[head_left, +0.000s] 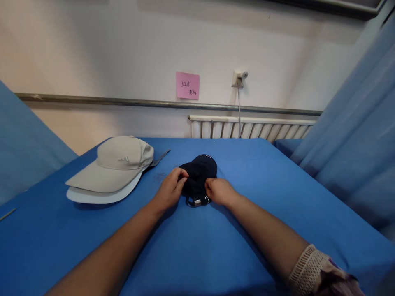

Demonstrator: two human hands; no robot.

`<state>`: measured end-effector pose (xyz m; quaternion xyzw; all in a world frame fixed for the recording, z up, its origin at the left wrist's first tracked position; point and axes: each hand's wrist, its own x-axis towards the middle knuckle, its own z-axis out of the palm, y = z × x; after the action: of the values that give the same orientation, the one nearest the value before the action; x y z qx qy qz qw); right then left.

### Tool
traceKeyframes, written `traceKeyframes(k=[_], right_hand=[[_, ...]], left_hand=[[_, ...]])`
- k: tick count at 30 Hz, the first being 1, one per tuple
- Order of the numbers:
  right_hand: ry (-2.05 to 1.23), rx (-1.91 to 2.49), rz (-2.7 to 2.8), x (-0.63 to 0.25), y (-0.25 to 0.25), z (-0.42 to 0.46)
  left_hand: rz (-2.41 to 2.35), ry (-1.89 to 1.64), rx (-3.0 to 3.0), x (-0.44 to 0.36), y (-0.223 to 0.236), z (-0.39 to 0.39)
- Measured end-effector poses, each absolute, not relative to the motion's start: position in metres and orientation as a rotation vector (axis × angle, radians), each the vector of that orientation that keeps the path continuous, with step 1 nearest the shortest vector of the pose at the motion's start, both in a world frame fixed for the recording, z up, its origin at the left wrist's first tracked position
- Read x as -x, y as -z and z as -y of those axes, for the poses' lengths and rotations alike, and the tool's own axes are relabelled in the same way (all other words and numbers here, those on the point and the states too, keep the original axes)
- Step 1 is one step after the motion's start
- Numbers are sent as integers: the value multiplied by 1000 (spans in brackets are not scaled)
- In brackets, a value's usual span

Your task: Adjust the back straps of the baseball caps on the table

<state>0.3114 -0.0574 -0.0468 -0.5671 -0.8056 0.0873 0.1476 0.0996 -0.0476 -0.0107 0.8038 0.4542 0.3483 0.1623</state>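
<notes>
A black baseball cap (200,170) lies on the blue-covered table (197,255), its back strap with a metal buckle toward me. My left hand (171,187) pinches the cap's left side, thumb and forefinger close together. On the opposite side, my right hand (219,190) is closed on the fabric, its fingers curled and partly hidden. To the left, a beige cap (120,158) sits stacked on a paler cap, of which the white brim (105,197) shows underneath. A dark strap sticks out behind that stack.
Behind the table, a metal rail (129,102) and a white radiator (253,128) run along the wall. A pink note (187,85) and a socket with a plugged-in cord (239,78) are above. Blue curtains (354,135) hang at both sides. A thin yellowish stick (8,214) lies far left.
</notes>
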Motion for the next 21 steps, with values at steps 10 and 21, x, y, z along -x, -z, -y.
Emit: traceKeyframes(k=[10,21], right_hand=[[-209,1677,2431,-311,35,62],[-114,1574,2000,-313,37,72]], left_hand=[[-1193,-913,-2302,-103,11,51],[-1288,-1001,-2303,-97,12,48]])
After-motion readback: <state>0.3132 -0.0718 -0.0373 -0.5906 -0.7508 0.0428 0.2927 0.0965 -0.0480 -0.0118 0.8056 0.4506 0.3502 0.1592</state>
